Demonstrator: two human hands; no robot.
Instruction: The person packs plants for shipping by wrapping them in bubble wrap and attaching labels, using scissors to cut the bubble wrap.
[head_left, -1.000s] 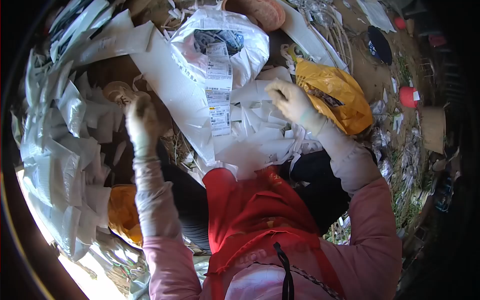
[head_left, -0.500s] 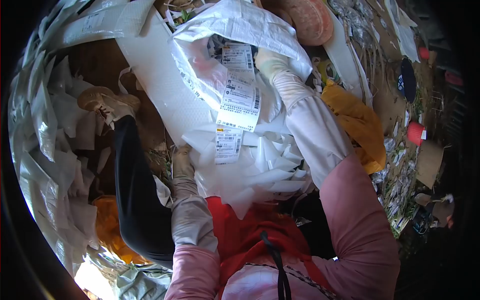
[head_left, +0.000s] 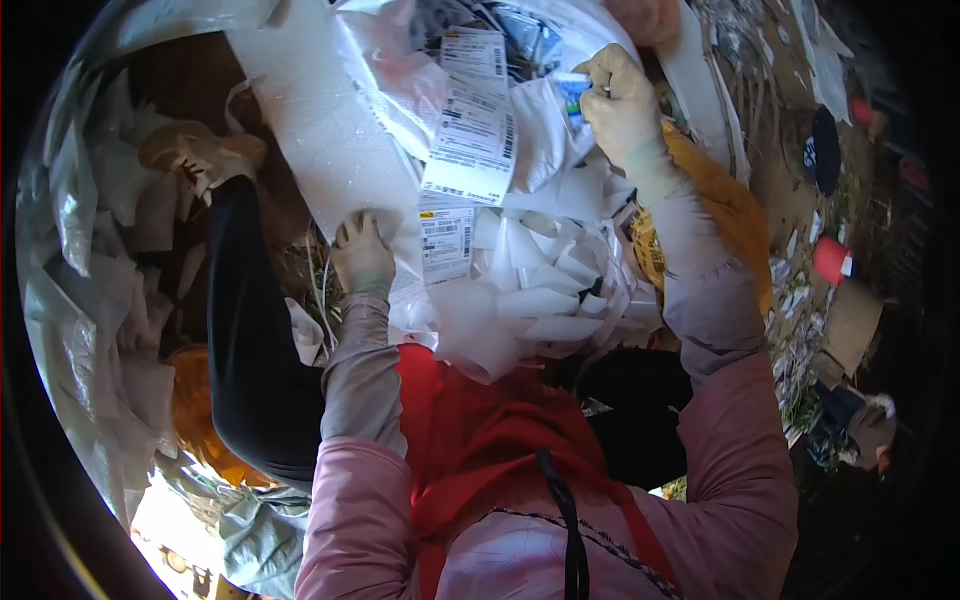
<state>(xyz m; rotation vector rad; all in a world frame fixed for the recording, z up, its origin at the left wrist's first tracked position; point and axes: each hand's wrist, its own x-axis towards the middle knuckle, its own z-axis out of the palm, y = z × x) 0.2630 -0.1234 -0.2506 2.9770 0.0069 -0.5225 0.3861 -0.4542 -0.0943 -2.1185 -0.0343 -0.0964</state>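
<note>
A person's gloved right hand [head_left: 622, 108] is raised at the upper right of a heap of white plastic mailer bags. Its fingers are curled together, pinching a small blue and white scrap [head_left: 572, 92] between thumb and fingertips. The scrap sits at the torn mouth of a large white plastic bag [head_left: 545, 140] that lies open across the top of the heap.

The gloved left hand [head_left: 362, 258] lies lower, at the heap's left edge, fingers bent and pressed down on a long white padded mailer [head_left: 320, 130] that runs diagonally up toward the top left. Between the two hands hangs a strip of printed shipping labels [head_left: 472, 125] with barcodes, stuck to the bag, with a smaller label [head_left: 446, 240] just below it.

Beneath the labels, a pile of cut white plastic strips [head_left: 545, 295] rests in the person's lap against a red apron [head_left: 480, 440]. Pink sleeves cover both arms.

Just right of the right wrist is a crumpled yellow bag [head_left: 735, 225]. On the left, the person's leg in black cloth [head_left: 250, 350] stretches out beside more white plastic scraps [head_left: 90, 250] on bare ground.
</note>
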